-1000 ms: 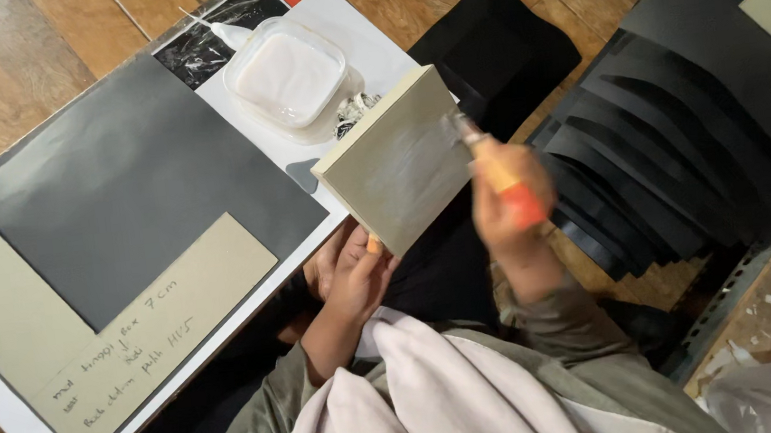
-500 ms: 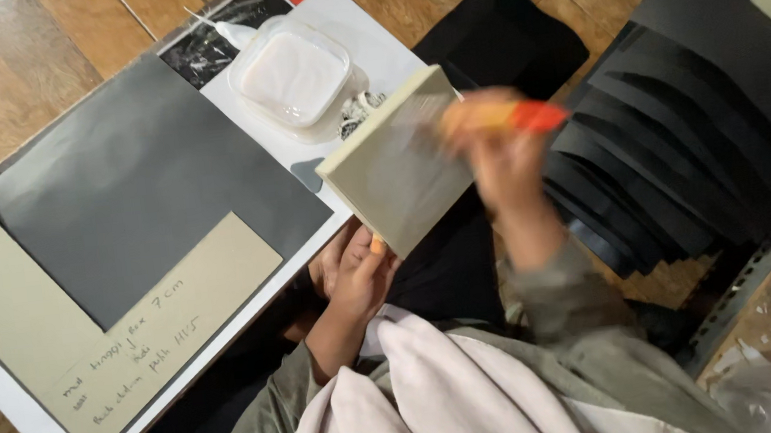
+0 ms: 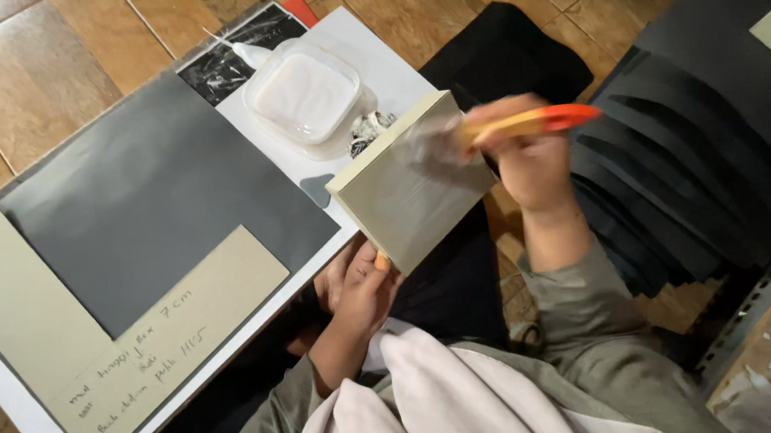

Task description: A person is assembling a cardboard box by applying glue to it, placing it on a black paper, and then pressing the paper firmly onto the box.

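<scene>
Taking the white board (image 3: 6, 419) as the landmark: on its left part lies a beige cardboard sheet (image 3: 23, 312) with handwriting, and a dark grey sheet (image 3: 155, 202) covers its middle. At its far right corner sits a clear plastic tub (image 3: 304, 96) of white paste. Just off the board's right edge, the left hand (image 3: 360, 291) grips the lower corner of a pale square box (image 3: 406, 186), holding it tilted in the air. Further right, the right hand (image 3: 527, 159) is closed around an orange-handled brush (image 3: 528, 122); its blurred bristles seem to touch the box's face. Right of that, black sheets (image 3: 686, 166) lie fanned on the floor
</scene>
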